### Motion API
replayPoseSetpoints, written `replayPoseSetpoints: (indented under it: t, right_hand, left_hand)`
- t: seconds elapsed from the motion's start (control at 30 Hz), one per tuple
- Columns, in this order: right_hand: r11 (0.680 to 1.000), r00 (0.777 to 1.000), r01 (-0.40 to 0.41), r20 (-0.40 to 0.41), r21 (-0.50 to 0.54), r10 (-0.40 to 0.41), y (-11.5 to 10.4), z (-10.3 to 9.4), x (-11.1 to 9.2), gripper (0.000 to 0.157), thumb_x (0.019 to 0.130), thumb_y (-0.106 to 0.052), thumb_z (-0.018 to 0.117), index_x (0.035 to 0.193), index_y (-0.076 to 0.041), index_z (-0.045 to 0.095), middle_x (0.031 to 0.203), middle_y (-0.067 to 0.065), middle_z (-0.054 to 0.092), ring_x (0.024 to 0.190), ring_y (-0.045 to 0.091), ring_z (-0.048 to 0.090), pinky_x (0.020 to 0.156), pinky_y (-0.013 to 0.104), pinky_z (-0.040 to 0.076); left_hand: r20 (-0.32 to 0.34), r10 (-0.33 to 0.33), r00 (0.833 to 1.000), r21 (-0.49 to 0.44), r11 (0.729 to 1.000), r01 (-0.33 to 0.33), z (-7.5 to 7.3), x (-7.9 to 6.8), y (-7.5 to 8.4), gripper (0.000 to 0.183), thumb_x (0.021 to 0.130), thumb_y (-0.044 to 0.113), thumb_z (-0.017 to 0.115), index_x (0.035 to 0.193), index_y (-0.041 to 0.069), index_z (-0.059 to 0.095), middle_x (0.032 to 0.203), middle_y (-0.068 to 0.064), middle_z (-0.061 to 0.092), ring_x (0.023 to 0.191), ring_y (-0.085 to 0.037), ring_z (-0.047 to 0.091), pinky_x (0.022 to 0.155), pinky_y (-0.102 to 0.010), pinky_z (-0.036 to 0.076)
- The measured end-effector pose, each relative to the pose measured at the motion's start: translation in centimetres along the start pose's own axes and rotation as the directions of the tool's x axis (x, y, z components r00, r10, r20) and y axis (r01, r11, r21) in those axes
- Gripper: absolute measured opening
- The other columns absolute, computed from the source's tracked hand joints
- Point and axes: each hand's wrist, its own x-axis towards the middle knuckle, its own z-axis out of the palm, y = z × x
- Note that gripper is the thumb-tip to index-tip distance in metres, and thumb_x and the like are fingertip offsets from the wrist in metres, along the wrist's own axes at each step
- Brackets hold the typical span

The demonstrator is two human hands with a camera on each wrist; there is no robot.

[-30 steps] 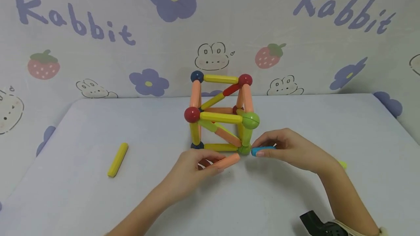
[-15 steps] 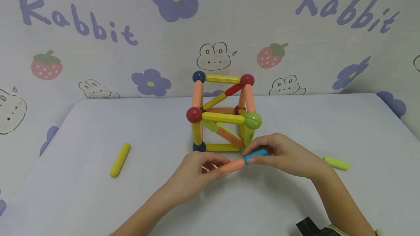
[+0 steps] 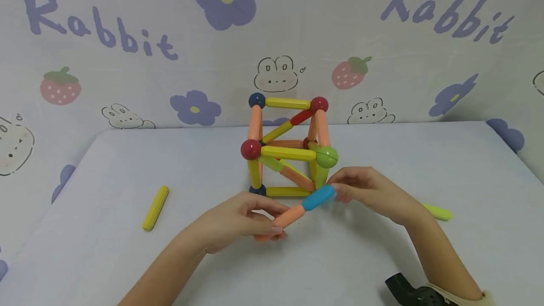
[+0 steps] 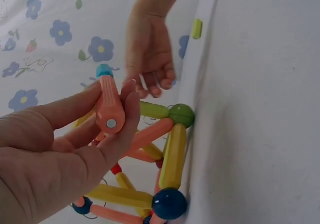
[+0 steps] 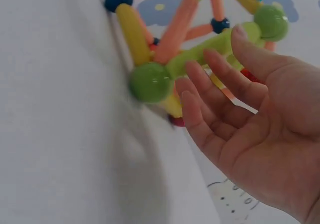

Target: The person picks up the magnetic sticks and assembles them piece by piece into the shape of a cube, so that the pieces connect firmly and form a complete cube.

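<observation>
My left hand (image 3: pixel 235 221) pinches an orange magnetic rod (image 3: pixel 292 215) between thumb and fingers. A blue magnetic rod (image 3: pixel 318 197) is joined end to end with it, tilted up to the right. In the left wrist view, the orange rod's near end shows a round metal disc. My right hand (image 3: pixel 369 192) is by the blue rod's far end, fingers loosely bent around nothing; the right wrist view shows its palm bare. Just behind both hands stands a box-shaped frame of coloured rods and balls, with a green ball (image 3: pixel 327 157) at its near upper right corner.
A loose yellow rod (image 3: pixel 156 208) lies on the white table (image 3: pixel 106 249) at left. At right, a lime rod (image 3: pixel 438 212) is partly hidden by the right wrist. A patterned cloth (image 3: pixel 127 74) hangs behind the table.
The orange and blue rods, apart at first, came together end to end. The right hand then let go of the blue rod, and the left hand turned the joined pair more steeply upward.
</observation>
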Motion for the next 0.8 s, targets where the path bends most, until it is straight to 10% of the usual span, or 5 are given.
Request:
replayPoseSetpoints:
  t: [0.2, 0.5, 0.67, 0.8]
  right_hand:
    - [1.000, 0.990, 0.011, -0.139, 0.025, -0.008, 2.2, 2.1, 1.4, 0.029, 0.098, -0.010, 0.073, 0.119, 0.005, 0.059, 0.108, 0.015, 0.063, 0.094, 0.024, 0.065, 0.081, 0.027, 0.060]
    - [1.000, 0.974, 0.009, -0.225, -0.018, -0.013, 3.6, 3.2, 2.2, 0.039, 0.095, -0.007, 0.078, 0.128, 0.007, 0.063, 0.110, 0.014, 0.066, 0.096, 0.021, 0.061, 0.080, 0.018, 0.055]
    - [0.999, 0.977, 0.009, -0.212, 0.033, -0.002, 4.1, 3.3, 2.3, 0.037, 0.095, -0.007, 0.078, 0.127, 0.006, 0.064, 0.108, 0.011, 0.065, 0.095, 0.018, 0.059, 0.080, 0.018, 0.054]
    - [0.999, 0.979, 0.000, -0.206, 0.041, 0.009, 4.2, 3.4, 2.4, 0.039, 0.096, -0.010, 0.078, 0.129, 0.005, 0.064, 0.111, 0.011, 0.065, 0.098, 0.020, 0.059, 0.083, 0.018, 0.055]
  left_hand:
    - [0.011, 0.040, 0.999, -0.069, 0.997, -0.039, -0.9, -0.7, 0.7, 0.044, 0.101, 0.005, 0.066, 0.144, -0.004, 0.057, 0.139, -0.021, 0.059, 0.118, -0.026, 0.072, 0.089, -0.026, 0.055]
    - [-0.169, 0.158, 0.973, -0.082, 0.981, -0.174, -1.4, -1.2, 1.4, 0.051, 0.102, 0.012, 0.069, 0.149, 0.002, 0.052, 0.138, -0.017, 0.061, 0.122, -0.030, 0.069, 0.108, -0.040, 0.055]
    - [-0.292, 0.239, 0.926, -0.071, 0.960, -0.270, -1.3, -1.4, 2.3, 0.054, 0.102, 0.007, 0.067, 0.153, 0.005, 0.050, 0.140, -0.020, 0.061, 0.117, -0.023, 0.070, 0.106, -0.037, 0.057]
    - [-0.408, 0.348, 0.844, 0.045, 0.931, -0.362, -1.4, -1.6, 3.7, 0.053, 0.102, 0.005, 0.068, 0.153, 0.005, 0.051, 0.139, -0.018, 0.064, 0.120, -0.021, 0.070, 0.104, -0.032, 0.057]
